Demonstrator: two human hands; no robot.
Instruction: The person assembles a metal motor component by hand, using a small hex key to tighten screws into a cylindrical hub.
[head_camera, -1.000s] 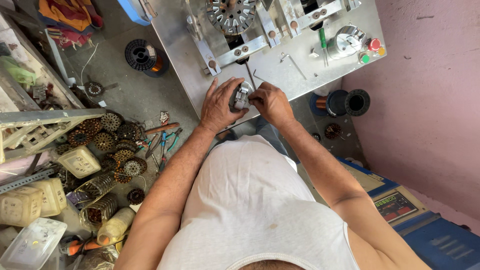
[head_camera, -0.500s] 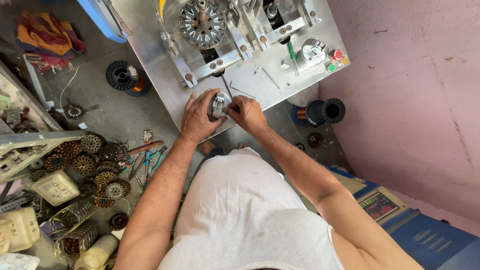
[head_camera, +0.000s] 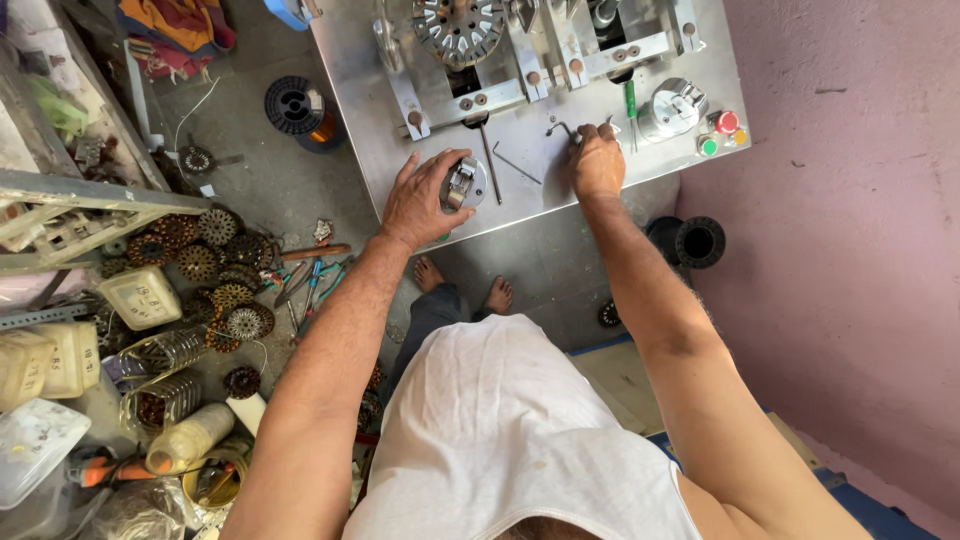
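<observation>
Your grey metal surface (head_camera: 640, 170) fills the far middle of the view, with a slotted round stator (head_camera: 458, 28) clamped in the fixture at its far edge and a red button (head_camera: 727, 121) and green button (head_camera: 708, 147) at its right corner. Your left hand (head_camera: 425, 200) rests on the near edge, fingers curled loosely around the left side of a small round metal part (head_camera: 464, 184) that sits on the surface. Your right hand (head_camera: 597, 160) lies well apart to the right, its fingers closed on a bent hex key (head_camera: 560, 129). Another thin hex key (head_camera: 517, 162) lies between your two hands. On the concrete floor to the left lie a black wire spool (head_camera: 298, 105) and a scatter of wound copper stators (head_camera: 215, 265); a pink wall (head_camera: 850, 250) stands on the right. Half a second ago both hands met over the round part; now the right has left it and gone to the hex key
</observation>
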